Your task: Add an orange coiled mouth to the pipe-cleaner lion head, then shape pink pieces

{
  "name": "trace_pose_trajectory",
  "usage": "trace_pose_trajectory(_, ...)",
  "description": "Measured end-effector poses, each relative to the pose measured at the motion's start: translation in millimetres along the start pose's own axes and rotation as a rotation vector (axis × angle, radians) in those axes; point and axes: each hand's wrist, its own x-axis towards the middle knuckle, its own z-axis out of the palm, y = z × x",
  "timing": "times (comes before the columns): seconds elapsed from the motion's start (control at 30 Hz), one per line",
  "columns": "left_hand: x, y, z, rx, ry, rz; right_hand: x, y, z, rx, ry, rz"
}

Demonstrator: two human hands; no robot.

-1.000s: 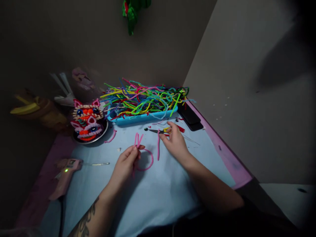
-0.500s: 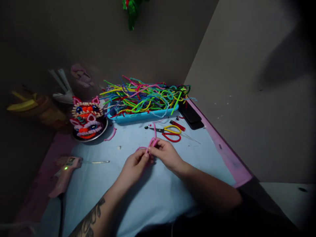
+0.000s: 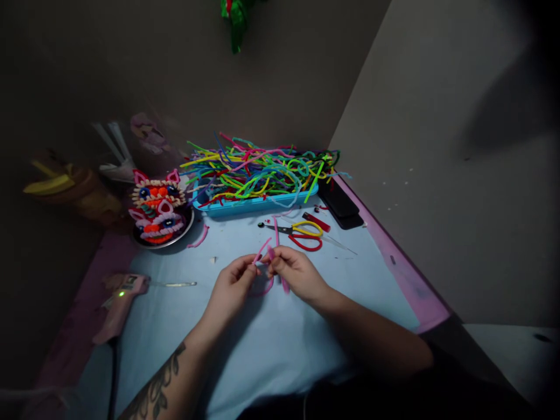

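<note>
My left hand (image 3: 231, 284) and my right hand (image 3: 296, 272) meet over the middle of the light blue table cover (image 3: 262, 338). Both pinch pink pipe cleaners (image 3: 268, 256) between fingertips, the ends sticking up and a pink loop hanging below between the hands. Just beyond the hands lie scissors (image 3: 301, 234) with yellow and red handles.
A blue tray (image 3: 258, 204) heaped with coloured pipe cleaners stands at the back. A pipe-cleaner lion head (image 3: 157, 210) sits on a metal plate at the left. A pink glue gun (image 3: 120, 300) with a green light lies front left. A black phone (image 3: 341, 207) rests by the right wall.
My right hand left the scissors, picked up a straight pink pipe cleaner and came to my left hand. Both hands now pinch the pink pieces together.
</note>
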Motion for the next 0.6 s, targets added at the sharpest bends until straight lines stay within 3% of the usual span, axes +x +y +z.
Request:
trace_pose_trajectory(0.2,-6.2,2.9,6.7,0.165,0.059,0.116,-2.1,5.0,7.4,-0.003,0.199,0.044)
trace_pose_trajectory(0.37,-12.5,2.8,10.7,0.236,-0.017,0.154,0.8,5.9,9.6,0.018,0.212,0.056)
trace_pose_trajectory(0.6,-11.6,6.0,9.5,0.073,-0.149,0.045,1.9,-0.4,8.7,-0.075,0.278,-0.007)
